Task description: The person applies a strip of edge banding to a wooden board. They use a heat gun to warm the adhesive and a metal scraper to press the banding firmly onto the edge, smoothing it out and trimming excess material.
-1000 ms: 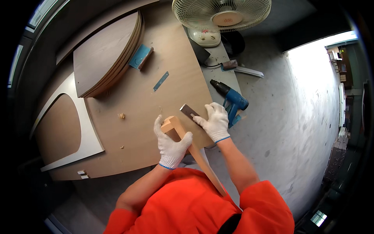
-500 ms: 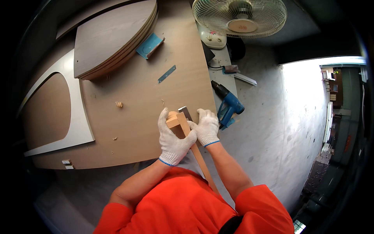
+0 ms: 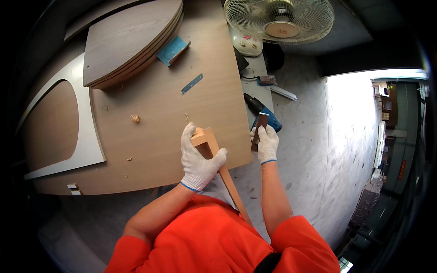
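White knitted gloves with blue cuffs cover both my hands. At the near edge of the bench, my left hand (image 3: 195, 164) is wrapped around the corner of an L-shaped wooden piece (image 3: 231, 189). Its short, thick end lies under my fingers, and the long strip runs down toward my red shirt. Off to the right, past the bench edge, my right hand (image 3: 268, 146) grips a dark brown flat tool (image 3: 261, 125) with a bright metal end pointing away. The tool is apart from the wood; its exact kind is unclear. Behind it lies a blue heat gun (image 3: 272, 119), partly covered.
Stacked curved panels (image 3: 132, 38) and a white cut-out panel (image 3: 86, 113) occupy the left of the wooden bench (image 3: 145, 150). A blue holder (image 3: 172, 51), a blue-grey metal strip (image 3: 192, 83) and curled shavings (image 3: 135, 118) lie there too. A fan (image 3: 280, 20) stands far right.
My right hand has moved right, away from the wooden piece, carrying the dark brown tool, which now points upward in front of the heat gun. My left hand keeps its hold on the wood.
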Demonstrator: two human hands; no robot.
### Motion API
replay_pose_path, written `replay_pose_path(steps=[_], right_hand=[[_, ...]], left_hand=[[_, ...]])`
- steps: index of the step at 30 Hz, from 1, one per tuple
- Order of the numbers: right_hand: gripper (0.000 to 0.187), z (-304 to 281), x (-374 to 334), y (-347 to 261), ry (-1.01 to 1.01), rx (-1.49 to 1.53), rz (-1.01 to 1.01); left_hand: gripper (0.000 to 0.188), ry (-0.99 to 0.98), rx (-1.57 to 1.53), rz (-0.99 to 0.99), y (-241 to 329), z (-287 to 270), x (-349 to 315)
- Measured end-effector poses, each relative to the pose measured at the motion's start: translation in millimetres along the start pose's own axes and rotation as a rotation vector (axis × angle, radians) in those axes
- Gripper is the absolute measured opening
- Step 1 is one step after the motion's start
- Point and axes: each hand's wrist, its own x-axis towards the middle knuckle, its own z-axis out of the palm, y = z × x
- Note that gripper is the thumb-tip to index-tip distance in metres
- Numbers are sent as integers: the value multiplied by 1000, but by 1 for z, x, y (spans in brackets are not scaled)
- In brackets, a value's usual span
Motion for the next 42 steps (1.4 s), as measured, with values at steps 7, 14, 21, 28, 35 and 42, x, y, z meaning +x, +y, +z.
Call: replay_pose_path(steps=[7,14,21,28,35,42], right_hand=[[26,53,-95,-122,-643,-560,-195],[23,80,-91,-130,-715,-953,-673],[22,86,-87,-123,-690,-1119,-805],[24,93,-88,-120,-707,-1199,-831],[32,95,-90,-119,-710,-1330,-832],[38,102,-90,-128,-770,-1397,-830]], left_hand=[[113,-20,-54,-44,4,-4,1],[119,-122,-75,-13,-12,-10,2],[116,-116,-111,23,-15,-2,3],[113,-117,-125,36,-18,-3,1],[114,-75,-12,181,-19,-4,4],[107,-42,6,231,-17,-5,7]])
